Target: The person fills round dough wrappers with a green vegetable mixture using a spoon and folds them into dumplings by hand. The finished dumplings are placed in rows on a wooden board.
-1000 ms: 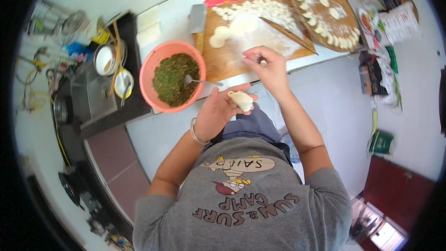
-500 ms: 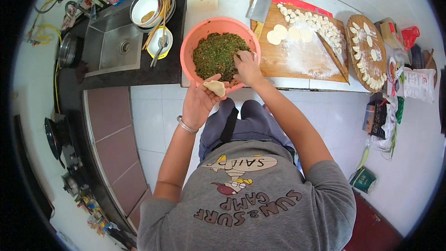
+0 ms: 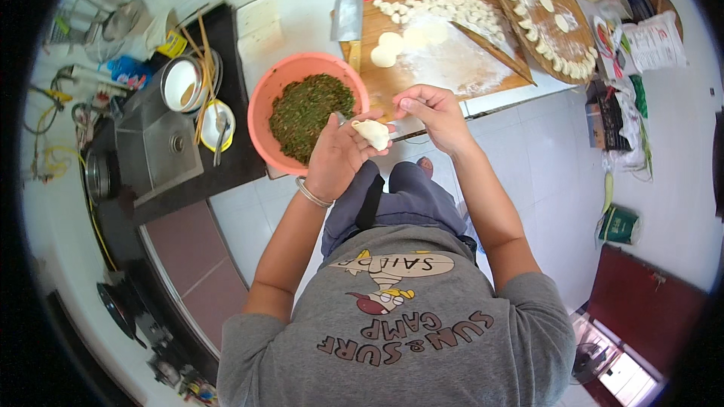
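Observation:
A folded pale dumpling (image 3: 372,134) lies across the fingers of my left hand (image 3: 335,154), which is cupped palm up by the near right side of the pink bowl (image 3: 260,94). Chopped green filling (image 3: 309,117) fills much of that bowl. My right hand (image 3: 439,117) is a little right of the dumpling, apart from it, at the counter's front edge. Its thumb and index finger are pinched together; whether anything small is between them I cannot make out. Round dough wrappers (image 3: 385,50) rest on the floured wooden board (image 3: 479,83), beyond my right hand.
Several dough pieces (image 3: 452,6) and a rolling pin (image 3: 494,53) are on the board, with a cleaver (image 3: 348,19) at its left edge. A round tray (image 3: 562,53) of dumplings stands at right. Stacked bowls (image 3: 181,83) with chopsticks sit beside the sink (image 3: 154,143).
My right hand has come out of the bowl and moved right, fingers now pinched. The left hand, still holding the dumpling, has shifted slightly right. The whole view has turned.

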Available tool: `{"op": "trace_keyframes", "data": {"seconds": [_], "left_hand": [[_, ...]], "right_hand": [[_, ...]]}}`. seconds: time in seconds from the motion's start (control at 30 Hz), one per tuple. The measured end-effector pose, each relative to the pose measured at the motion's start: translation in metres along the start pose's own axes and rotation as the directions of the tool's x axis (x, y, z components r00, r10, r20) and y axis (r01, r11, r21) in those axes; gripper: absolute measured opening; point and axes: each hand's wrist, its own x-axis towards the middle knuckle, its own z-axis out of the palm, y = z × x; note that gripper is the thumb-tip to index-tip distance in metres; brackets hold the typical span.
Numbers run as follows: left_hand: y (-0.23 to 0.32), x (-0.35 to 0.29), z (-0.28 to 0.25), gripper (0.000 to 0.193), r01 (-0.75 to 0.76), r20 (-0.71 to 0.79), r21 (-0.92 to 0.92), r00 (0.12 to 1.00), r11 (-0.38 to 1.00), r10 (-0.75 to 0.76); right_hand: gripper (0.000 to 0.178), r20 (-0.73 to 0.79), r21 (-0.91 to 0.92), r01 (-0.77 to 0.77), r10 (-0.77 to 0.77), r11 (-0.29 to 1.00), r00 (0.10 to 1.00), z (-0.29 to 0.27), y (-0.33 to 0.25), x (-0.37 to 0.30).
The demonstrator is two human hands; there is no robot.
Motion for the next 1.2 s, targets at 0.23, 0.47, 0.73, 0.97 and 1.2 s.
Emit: {"op": "trace_keyframes", "data": {"seconds": [0.23,0.47,0.73,0.97,1.2], "left_hand": [[-0.035,0.047,0.058,0.072,0.084,0.150,0.139,0.983,0.987,-0.105],[-0.069,0.078,0.099,0.069,0.148,0.216,0.252,0.955,0.956,-0.204],[-0.083,0.092,0.136,0.067,0.143,0.374,0.230,0.900,0.963,-0.223],[-0.088,0.090,0.153,0.067,0.157,0.370,0.237,0.898,0.959,-0.238],[-0.094,0.093,0.152,0.071,0.241,0.430,-0.192,0.892,0.951,-0.139]], "right_hand": [[0.019,0.096,-0.569,0.389,-0.411,0.725,0.907,-0.041,-0.060,-0.055],[0.017,0.169,-0.743,0.477,-0.557,0.470,0.813,-0.082,-0.081,-0.085],[0.014,0.270,-0.791,0.565,-0.696,0.233,0.665,-0.115,-0.103,-0.106],[0.021,0.382,-0.787,0.602,-0.658,0.137,0.649,-0.123,-0.118,-0.115],[0.018,0.310,-0.835,0.541,-0.724,0.103,0.616,-0.117,-0.128,-0.115]]}}
